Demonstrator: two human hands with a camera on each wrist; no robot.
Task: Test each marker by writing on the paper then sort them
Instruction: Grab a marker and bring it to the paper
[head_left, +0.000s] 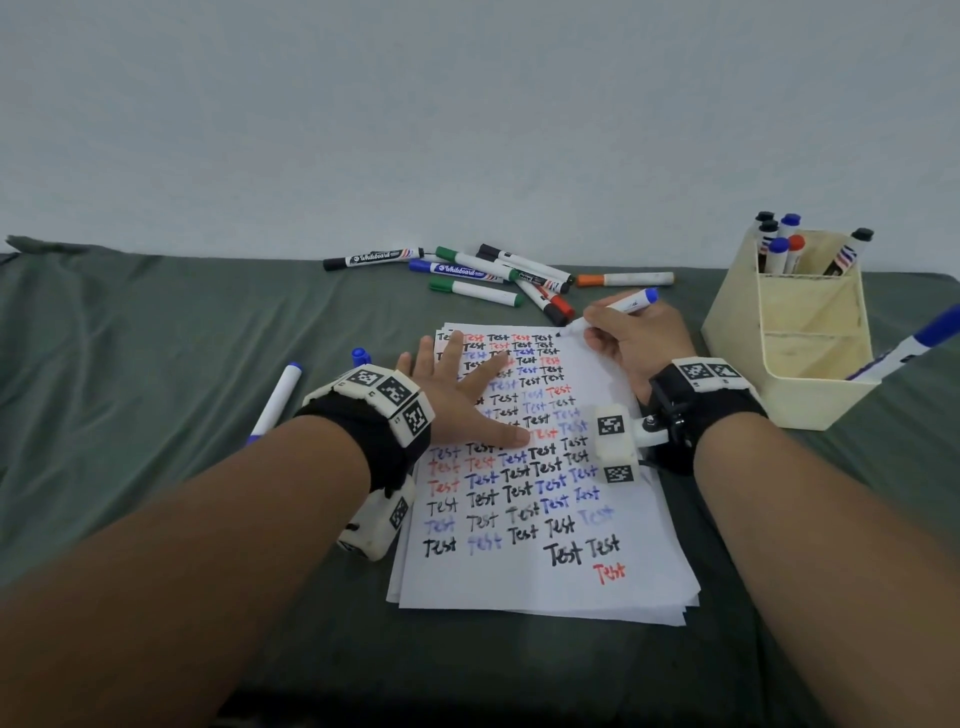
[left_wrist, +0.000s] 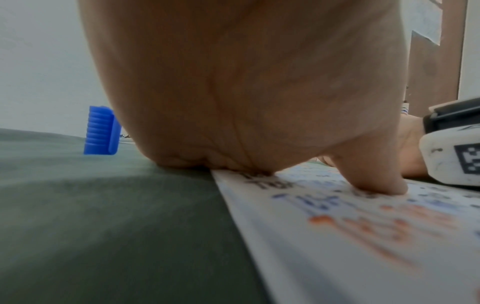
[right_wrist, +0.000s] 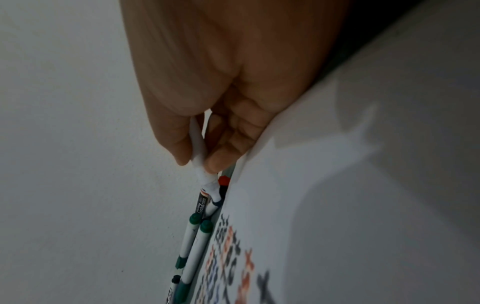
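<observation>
A stack of white paper covered with rows of "Test" in black, red and blue lies on the green cloth. My left hand lies flat on its upper left part, fingers spread; its thumb presses the sheet. My right hand pinches an uncapped blue marker, and in the right wrist view fingers grip its white barrel. The tip touches the paper's top right, beside the first row. A blue cap stands upright left of the paper, seen also as the cap.
Several capped markers lie scattered behind the paper, an orange one to the right. A cream organiser at the right holds several markers at the back and a blue one in front. Another blue marker lies at the left.
</observation>
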